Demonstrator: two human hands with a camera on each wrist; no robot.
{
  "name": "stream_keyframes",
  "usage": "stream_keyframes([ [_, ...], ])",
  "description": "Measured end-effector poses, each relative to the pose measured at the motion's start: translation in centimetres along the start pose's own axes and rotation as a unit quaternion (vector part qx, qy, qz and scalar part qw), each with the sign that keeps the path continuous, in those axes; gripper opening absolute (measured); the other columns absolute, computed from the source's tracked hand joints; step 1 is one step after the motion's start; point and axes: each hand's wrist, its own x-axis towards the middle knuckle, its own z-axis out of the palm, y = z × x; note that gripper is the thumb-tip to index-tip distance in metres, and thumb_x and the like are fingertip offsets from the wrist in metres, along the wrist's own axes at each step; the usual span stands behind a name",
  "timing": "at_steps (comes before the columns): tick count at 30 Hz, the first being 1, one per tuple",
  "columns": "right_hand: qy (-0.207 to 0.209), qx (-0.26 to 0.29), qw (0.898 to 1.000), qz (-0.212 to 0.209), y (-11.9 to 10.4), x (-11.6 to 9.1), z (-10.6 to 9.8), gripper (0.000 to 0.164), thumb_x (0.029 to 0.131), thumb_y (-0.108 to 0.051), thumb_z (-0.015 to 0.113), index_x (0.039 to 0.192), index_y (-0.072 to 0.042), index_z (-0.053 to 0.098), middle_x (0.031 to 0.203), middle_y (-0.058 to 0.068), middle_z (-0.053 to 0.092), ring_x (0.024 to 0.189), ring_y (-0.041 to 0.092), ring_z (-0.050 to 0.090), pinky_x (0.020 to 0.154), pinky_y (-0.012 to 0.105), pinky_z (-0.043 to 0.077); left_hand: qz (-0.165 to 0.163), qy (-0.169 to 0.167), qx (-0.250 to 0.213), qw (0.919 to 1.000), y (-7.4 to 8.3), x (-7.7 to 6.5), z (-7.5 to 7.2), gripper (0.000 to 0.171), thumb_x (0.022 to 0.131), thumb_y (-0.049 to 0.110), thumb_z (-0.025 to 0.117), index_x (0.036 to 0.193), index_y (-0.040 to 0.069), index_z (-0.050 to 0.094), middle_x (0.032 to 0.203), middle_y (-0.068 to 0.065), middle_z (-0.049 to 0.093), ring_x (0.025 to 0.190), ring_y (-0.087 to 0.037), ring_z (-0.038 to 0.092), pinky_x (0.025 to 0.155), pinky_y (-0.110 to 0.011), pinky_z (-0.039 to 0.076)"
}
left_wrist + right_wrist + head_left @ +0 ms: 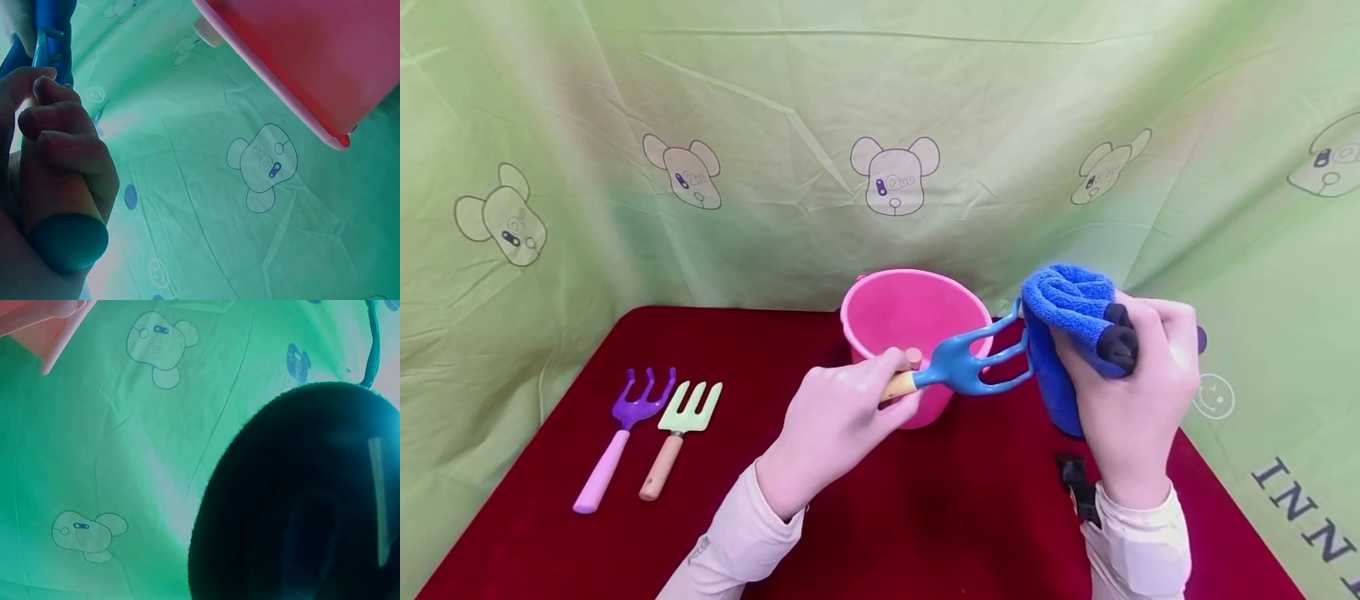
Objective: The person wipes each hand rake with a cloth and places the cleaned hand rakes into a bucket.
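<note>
My left hand [842, 417] grips the wooden handle [62, 187] of a small garden fork with a blue three-pronged head [962, 367]. Its prongs point right and touch, or nearly touch, a blue cloth [1060, 308] with black parts. My right hand [1138, 392] holds this cloth, which is bunched at the top and hangs down on the left. A dark rounded shape, probably the cloth, fills much of the right wrist view. Behind the fork stands a pink bucket [910, 292]; a wooden handle end [913, 358] shows at its near rim.
At the left of the red-covered table [880, 533] lie a purple fork with a pink handle [601, 475] and a pale green fork with a wooden handle [662, 468]. A black strap-like item [1075, 483] is beside my right wrist. A green printed curtain [790, 233] surrounds the table.
</note>
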Motion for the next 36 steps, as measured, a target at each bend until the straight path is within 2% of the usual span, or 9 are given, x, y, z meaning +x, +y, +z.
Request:
stream_keyframes([
  [6,0.006,0.005,1.0,0.005,0.2,-0.1,-0.1,0.037,0.064,-0.007,0.085,0.096,0.006,0.072,0.097,-0.034,0.045,0.097,-0.006,0.048,0.084,0.016,0.033,-0.003,0.001,0.005,1.0,-0.1,-0.1,-0.1,0.019,0.08,0.022,0.067,0.097,0.015,0.069,0.072,0.014,0.073,0.041,-0.003,0.036,0.034,-0.018,0.026],
  [10,0.012,0.013,1.0,-0.007,0.5,-0.2,-0.1,0.038,0.064,-0.011,0.085,0.095,0.007,0.072,0.097,-0.033,0.046,0.097,-0.004,0.049,0.084,0.017,0.034,-0.004,0.001,0.007,1.0,-0.1,-0.1,-0.2,0.017,0.079,0.022,0.067,0.095,0.014,0.069,0.062,0.013,0.067,0.041,-0.004,0.034,0.035,-0.017,0.023],
  [14,0.01,0.031,0.999,-0.016,0.4,-0.4,0.0,0.038,0.063,-0.008,0.085,0.093,0.01,0.07,0.098,-0.031,0.049,0.096,-0.003,0.051,0.084,0.016,0.035,-0.004,-0.001,0.001,1.0,-0.1,-0.1,-0.2,0.018,0.08,0.022,0.068,0.096,0.015,0.069,0.068,0.013,0.071,0.041,-0.003,0.036,0.034,-0.018,0.025],
  [21,0.006,0.04,0.999,-0.007,-0.5,-0.4,0.3,0.036,0.063,-0.001,0.084,0.091,0.014,0.068,0.097,-0.031,0.049,0.095,-0.005,0.051,0.084,0.014,0.035,0.007,-0.002,-0.005,1.0,0.0,-0.2,-0.3,0.024,0.08,0.022,0.068,0.102,0.014,0.07,0.074,0.012,0.072,0.044,-0.001,0.043,0.033,-0.018,0.035],
  [28,0.009,0.025,1.0,-0.011,0.0,-0.3,0.4,0.038,0.063,-0.004,0.085,0.095,0.011,0.07,0.099,-0.031,0.047,0.096,-0.005,0.05,0.084,0.013,0.035,0.007,-0.004,-0.001,1.0,-0.1,-0.2,-0.3,0.021,0.08,0.022,0.068,0.1,0.014,0.069,0.077,0.013,0.074,0.044,-0.001,0.042,0.033,-0.018,0.032],
  [32,0.02,0.011,1.0,-0.012,0.5,-0.2,0.2,0.038,0.065,-0.01,0.085,0.095,0.009,0.071,0.097,-0.032,0.045,0.096,-0.005,0.049,0.084,0.015,0.034,-0.011,-0.011,-0.002,0.9999,-0.2,-0.2,-0.3,0.016,0.084,0.028,0.069,0.091,0.014,0.066,0.061,0.01,0.064,0.042,-0.004,0.036,0.035,-0.018,0.027],
  [36,0.045,0.031,0.998,-0.016,0.4,-0.1,0.0,0.036,0.066,-0.01,0.084,0.089,0.013,0.069,0.095,-0.029,0.046,0.096,-0.002,0.05,0.083,0.016,0.036,-0.047,-0.028,-0.004,0.9985,-0.1,-0.2,-0.3,0.021,0.088,0.034,0.065,0.083,0.014,0.059,0.053,0.006,0.048,0.044,-0.006,0.035,0.038,-0.018,0.028],
])
